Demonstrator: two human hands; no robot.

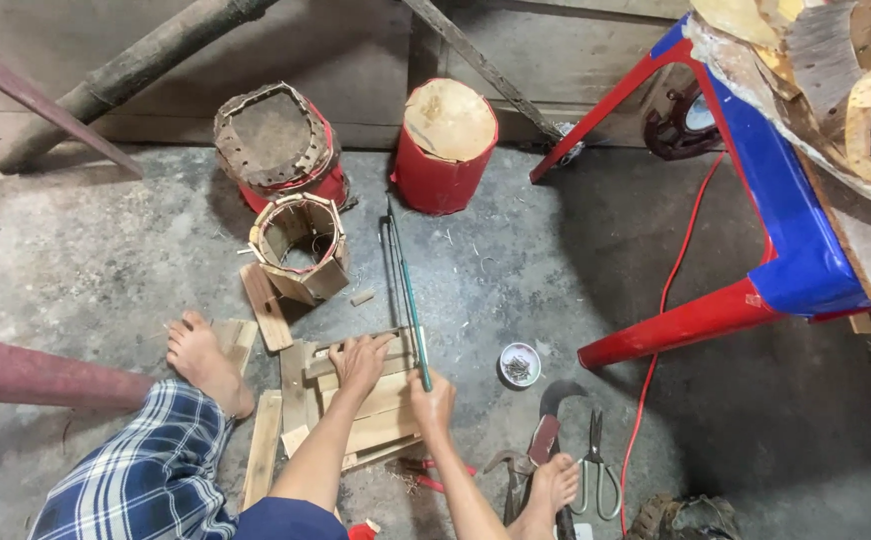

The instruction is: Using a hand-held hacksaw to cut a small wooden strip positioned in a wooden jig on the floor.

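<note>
Fingers of the left hand [361,358] are spread apart and press flat on a stack of pale flat wooden boards [371,415] that lies on the grey concrete floor [106,260], near its lower middle. Fingers of the right hand [433,400] are closed together around the handle of a thin bow saw with a green frame [408,290], whose long frame points away from the person, toward the far wall. The saw crosses the far end of the boards, just beside the left hand.

More loose wooden slats [266,310] lie to the left of the stack, and the bare left foot [206,362] rests on one of them. The bare right foot [554,485] is at the bottom edge of the floor, touching a curved dark knife with a reddish handle [548,425]. Metal shears [596,470] lie just beside it. A small round white cup with nails [520,365] stands near the right of the boards.

Farther away stand an open eight-sided wooden frame [301,245], a red round bucket with a worn rim [281,145] and a red cylinder with a pale wooden top [446,145]. A red and blue plastic chair [756,200] is at the right.
</note>
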